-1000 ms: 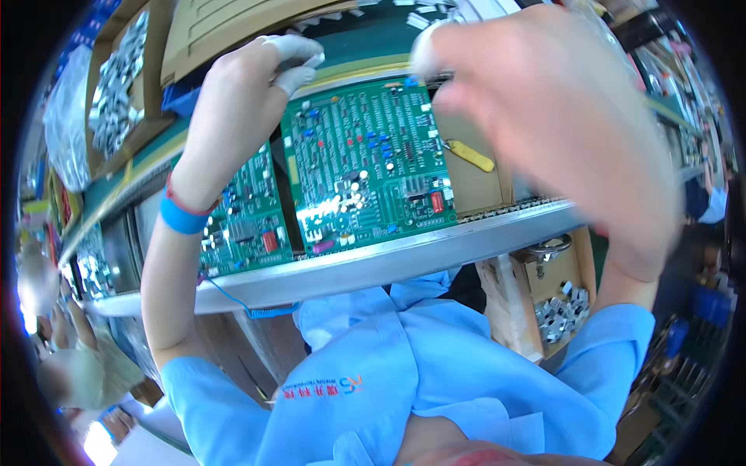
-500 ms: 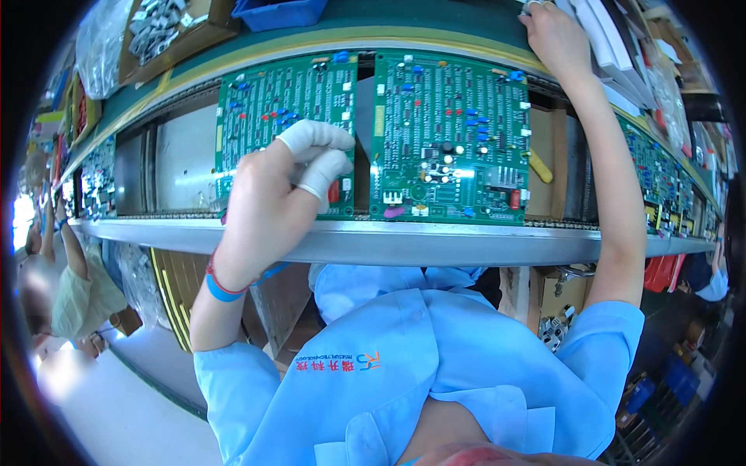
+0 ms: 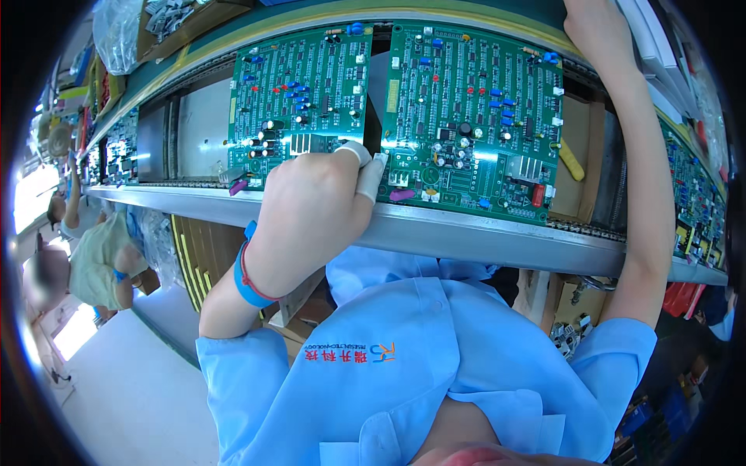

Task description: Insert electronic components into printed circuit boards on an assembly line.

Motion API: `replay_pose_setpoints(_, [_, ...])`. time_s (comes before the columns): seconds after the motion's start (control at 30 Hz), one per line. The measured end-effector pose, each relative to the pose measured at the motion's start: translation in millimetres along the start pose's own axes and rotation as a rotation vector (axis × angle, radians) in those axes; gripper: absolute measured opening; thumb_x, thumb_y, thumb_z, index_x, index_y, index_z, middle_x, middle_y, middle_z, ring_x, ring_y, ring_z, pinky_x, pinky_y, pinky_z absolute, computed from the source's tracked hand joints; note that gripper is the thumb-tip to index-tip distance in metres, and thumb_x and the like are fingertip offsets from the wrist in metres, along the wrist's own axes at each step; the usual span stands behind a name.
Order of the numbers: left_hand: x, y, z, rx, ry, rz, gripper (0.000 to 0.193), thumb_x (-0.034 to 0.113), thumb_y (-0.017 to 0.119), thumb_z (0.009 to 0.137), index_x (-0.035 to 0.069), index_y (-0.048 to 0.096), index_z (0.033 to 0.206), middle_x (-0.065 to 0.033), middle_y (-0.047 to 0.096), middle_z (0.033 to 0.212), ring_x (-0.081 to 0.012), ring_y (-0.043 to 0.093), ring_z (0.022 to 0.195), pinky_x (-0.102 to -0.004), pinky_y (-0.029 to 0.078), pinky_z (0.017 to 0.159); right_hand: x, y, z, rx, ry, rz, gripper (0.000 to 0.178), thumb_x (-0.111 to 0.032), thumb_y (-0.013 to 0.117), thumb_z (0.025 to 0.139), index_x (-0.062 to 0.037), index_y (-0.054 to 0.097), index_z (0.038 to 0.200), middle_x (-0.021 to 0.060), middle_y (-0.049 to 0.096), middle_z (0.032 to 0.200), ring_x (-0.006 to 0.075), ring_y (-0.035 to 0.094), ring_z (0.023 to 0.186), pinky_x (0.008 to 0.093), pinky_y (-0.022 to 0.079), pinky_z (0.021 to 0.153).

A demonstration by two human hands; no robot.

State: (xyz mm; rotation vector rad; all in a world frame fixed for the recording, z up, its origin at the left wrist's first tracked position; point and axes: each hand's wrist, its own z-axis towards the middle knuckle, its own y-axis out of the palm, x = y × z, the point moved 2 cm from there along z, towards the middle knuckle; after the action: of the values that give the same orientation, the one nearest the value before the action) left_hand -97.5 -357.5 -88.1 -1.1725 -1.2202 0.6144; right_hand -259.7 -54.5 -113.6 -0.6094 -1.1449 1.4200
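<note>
1. Through the head view, I have the left hand over the near right part of the left board, beside the gap before the right board.
2. Its thumb and index fingers, in white covers, look drawn together at the tips; I cannot tell whether anything sits between them.
3. The right hand reaches to the far side, near a white stack. Its fingers are cut off by the picture's edge, so I cannot tell their state.
4. For such close work I'd keep the pinch light, come straight down between the upright parts, and turn the wrist aside, since it hides the left board's near edge.
5. Both boards lie flat behind the metal rail, pointing alike: heat sink toward me, blue part at the far right corner. Allowing for fisheye bend, I judge each long axis to run away from me.
</note>
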Motion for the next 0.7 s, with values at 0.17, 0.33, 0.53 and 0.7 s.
replay_pose_setpoints(0.17, [2, 6, 11, -0.061, 0.027, 0.095, 0.026, 0.019, 0.061, 0.089, 0.002, 0.06, 0.069, -0.0199, 0.059, 0.057, -0.038, 0.061, 0.053, -0.0476, 0.049, 0.052, 6, 4, 0, -0.016, 0.046, 0.026, 0.011, 0.004, 0.057, 0.074, 0.0, 0.065, 0.081, 0.0201, 0.066, 0.085, 0.0366, 0.066, 0.082, 0.045, 0.053, 0.073])
replay_pose_setpoints(0.33, [6, 4, 17, -0.115, -0.004, 0.072, 0.025, 0.018, 0.061, 0.088, 0.001, 0.06, 0.069, -0.021, 0.06, 0.059, -0.039, 0.062, 0.057, -0.0482, 0.05, 0.055, 2, -15, -3, 0.083, 0.042, 0.123, 0.006, -0.001, 0.061, 0.078, -0.0037, 0.066, 0.081, 0.0139, 0.062, 0.089, 0.0352, 0.064, 0.083, 0.0451, 0.051, 0.07])
replay_pose_setpoints(0.53, [5, 3, 20, -0.169, -0.023, 0.033, 0.025, 0.017, 0.06, 0.086, -0.001, 0.061, 0.069, -0.0222, 0.061, 0.062, -0.0402, 0.062, 0.059, -0.049, 0.051, 0.059, -9, -25, -5, 0.105, 0.058, 0.308, 0.008, -0.012, 0.069, 0.079, -0.0049, 0.067, 0.082, 0.0113, 0.061, 0.087, 0.0329, 0.064, 0.083, 0.0437, 0.05, 0.07])
replay_pose_setpoints(0.7, [5, -3, 27, -0.254, -0.027, 0.019, 0.025, 0.017, 0.06, 0.086, -0.002, 0.061, 0.07, -0.0231, 0.062, 0.064, -0.0411, 0.062, 0.062, -0.0498, 0.051, 0.063, -21, -47, -7, 0.085, 0.083, 0.384, 0.009, -0.012, 0.07, 0.079, -0.0046, 0.068, 0.084, 0.012, 0.064, 0.085, 0.0339, 0.063, 0.084, 0.0436, 0.05, 0.073])
